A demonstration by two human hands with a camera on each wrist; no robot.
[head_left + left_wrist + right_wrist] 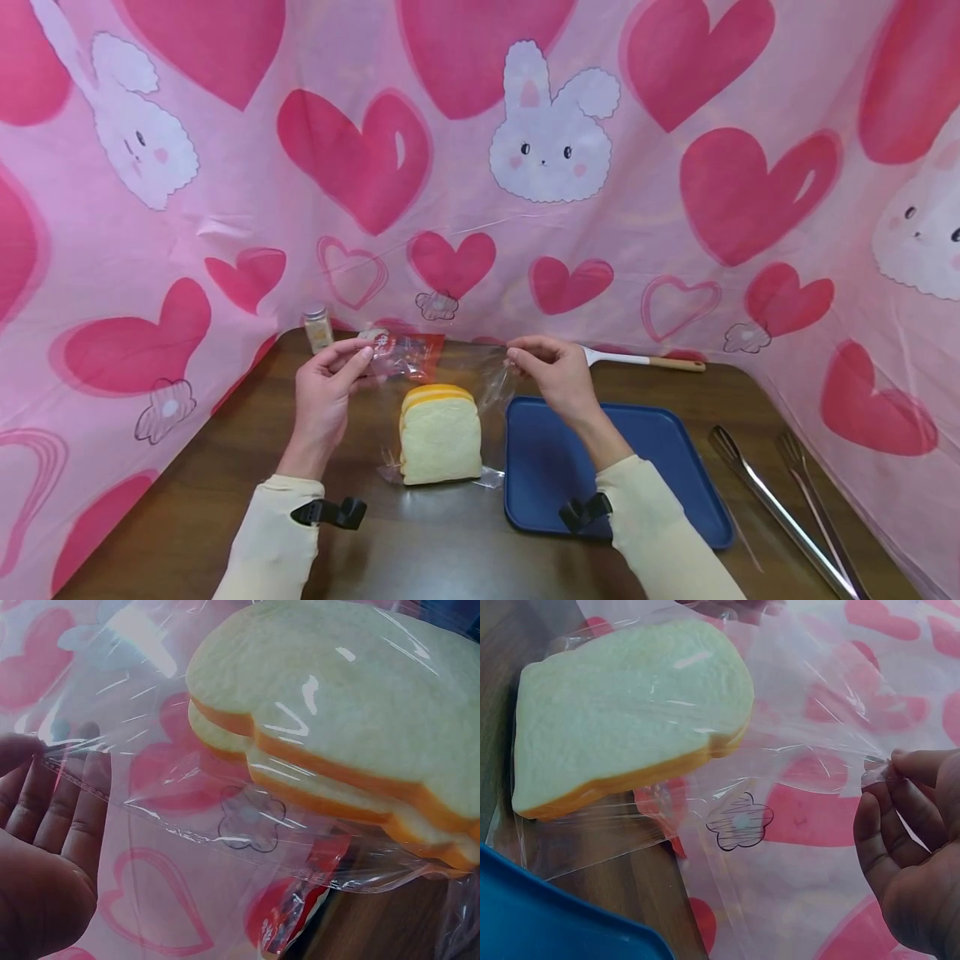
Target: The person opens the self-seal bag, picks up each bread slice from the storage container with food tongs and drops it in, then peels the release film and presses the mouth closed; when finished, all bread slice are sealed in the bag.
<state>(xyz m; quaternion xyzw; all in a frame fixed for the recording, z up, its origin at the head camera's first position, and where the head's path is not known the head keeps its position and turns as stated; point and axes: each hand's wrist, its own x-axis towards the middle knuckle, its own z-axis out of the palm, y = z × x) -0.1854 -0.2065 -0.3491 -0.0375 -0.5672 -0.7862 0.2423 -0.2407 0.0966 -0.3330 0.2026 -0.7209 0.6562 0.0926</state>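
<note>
Slices of bread (441, 440) with orange crusts stand stacked inside a clear plastic bag (491, 417) over the middle of the table. My left hand (327, 392) pinches the bag's upper left corner between thumb and index finger; in the left wrist view the other fingers of the left hand (52, 847) stretch out behind the film. At the upper right corner, my right hand (558, 379) pinches the gathered film, also seen with the right hand (919, 840) in the right wrist view. The film spreads taut between both hands, above the bread.
A blue tray (615, 500) lies right of the bread. Behind are a small spice jar (318, 328), a red snack packet (427, 354) and a white-headed utensil with a wooden handle (660, 362). Metal tongs (780, 508) lie at the right. A pink heart-print cloth (465, 167) surrounds the table.
</note>
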